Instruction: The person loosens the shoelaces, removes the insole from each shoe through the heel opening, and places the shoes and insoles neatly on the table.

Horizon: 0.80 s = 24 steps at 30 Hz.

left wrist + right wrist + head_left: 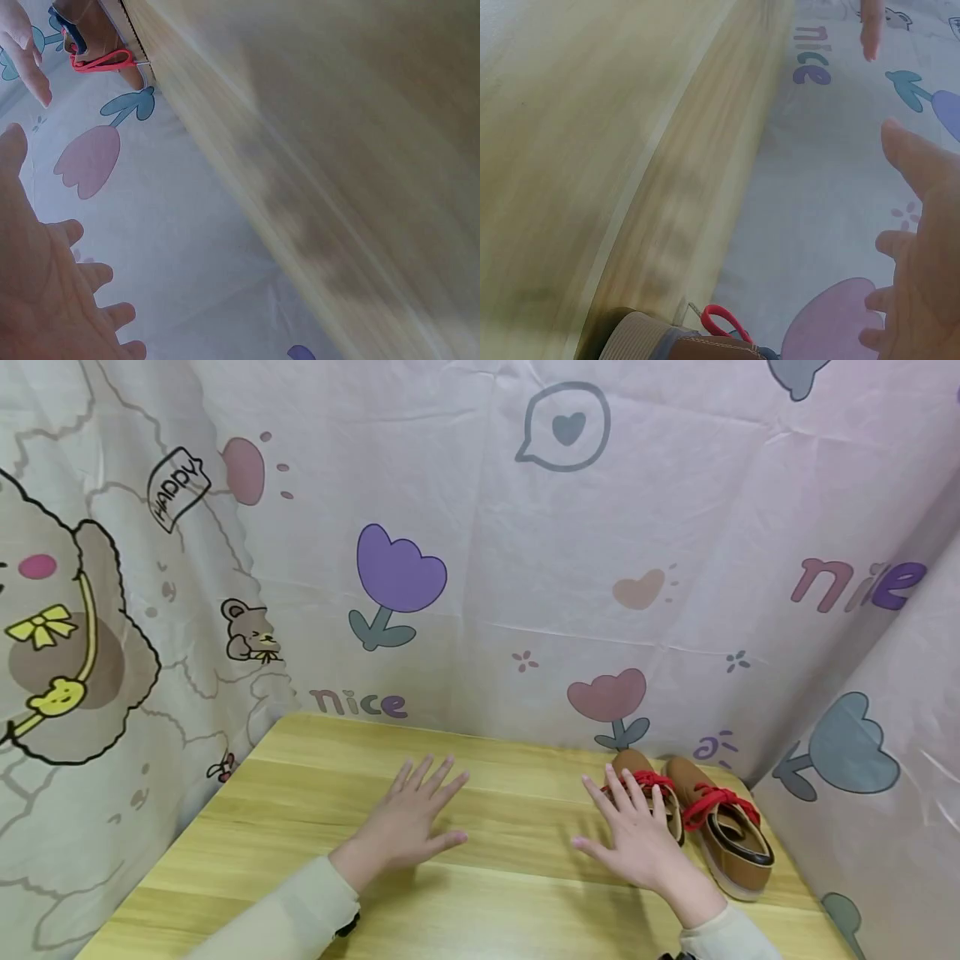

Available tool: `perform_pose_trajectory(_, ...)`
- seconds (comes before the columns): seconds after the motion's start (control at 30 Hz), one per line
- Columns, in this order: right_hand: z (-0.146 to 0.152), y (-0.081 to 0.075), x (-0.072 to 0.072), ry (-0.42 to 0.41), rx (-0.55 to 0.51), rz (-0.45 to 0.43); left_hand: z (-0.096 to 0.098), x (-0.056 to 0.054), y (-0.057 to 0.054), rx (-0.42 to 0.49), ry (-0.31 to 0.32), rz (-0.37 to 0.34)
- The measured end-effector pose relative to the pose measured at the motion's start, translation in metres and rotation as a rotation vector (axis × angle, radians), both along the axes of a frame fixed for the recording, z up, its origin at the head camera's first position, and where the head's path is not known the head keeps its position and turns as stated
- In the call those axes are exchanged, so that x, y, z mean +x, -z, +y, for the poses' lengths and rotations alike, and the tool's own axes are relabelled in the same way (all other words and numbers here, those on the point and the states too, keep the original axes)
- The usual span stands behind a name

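My left hand [405, 818] hovers over the left-middle of the wooden table [300, 810], fingers spread and holding nothing. In the left wrist view the palm side of that hand [37, 270] shows along the left edge. My right hand [637, 835], fingers also spread, is raised above the table at the right and partly covers one brown shoe [633, 764] with red laces. Just right of it stands the matching brown shoe [738, 852], its red lace tied in a bow. Part of a shoe [705, 348] appears at the bottom of the right wrist view.
A pale curtain [487, 527] printed with flowers, hearts and words hangs behind the table's back edge. Another printed curtain [172, 710] drapes along the left side, and the fabric [885, 860] continues on the right, close beside the shoes.
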State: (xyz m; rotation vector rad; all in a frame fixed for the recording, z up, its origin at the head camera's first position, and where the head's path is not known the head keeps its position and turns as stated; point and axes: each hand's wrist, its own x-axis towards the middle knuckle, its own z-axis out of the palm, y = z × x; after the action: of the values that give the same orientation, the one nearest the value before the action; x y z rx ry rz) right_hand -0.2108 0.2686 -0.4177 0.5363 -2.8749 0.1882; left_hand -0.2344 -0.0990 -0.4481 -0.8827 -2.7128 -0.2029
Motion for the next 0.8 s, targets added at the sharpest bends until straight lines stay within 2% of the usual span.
perform_pose_trajectory(0.23, 0.003, -0.001, -0.001, 0.075, -0.024, -0.012, 0.003, -0.001, 0.004, 0.016, 0.021, -0.019)
perform_pose_trajectory(0.4, 0.006, -0.002, -0.001, 0.116, -0.005, -0.032, 0.006, -0.004, 0.007, 0.003, 0.031, -0.019)
perform_pose_trajectory(0.63, 0.012, -0.004, -0.004, 0.159, -0.004, -0.061, 0.013, -0.010, 0.006, -0.012, 0.027, -0.045)
perform_pose_trajectory(0.8, 0.016, -0.003, -0.008, 0.210, -0.020, -0.090, 0.021, -0.012, 0.005, -0.005, 0.046, -0.084)
